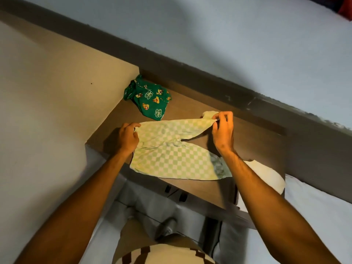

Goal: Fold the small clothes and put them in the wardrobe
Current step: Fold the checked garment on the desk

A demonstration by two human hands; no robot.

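Observation:
Small green-and-white checked trousers (177, 155) lie spread on a brown wooden surface (247, 134). My left hand (127, 138) grips the waistband at the left end. My right hand (222, 128) pinches the cuff of the far leg and holds it slightly lifted. The near leg lies flat, and my right forearm crosses over its end. A dark green garment with cartoon prints (148, 98) lies crumpled in the back corner of the surface, apart from both hands.
A pale wall (47, 88) borders the surface on the left. A grey ledge (209, 73) runs along the back. A white cloth (266, 174) lies at the right edge under my right forearm. Grey floor (152, 202) shows below the surface.

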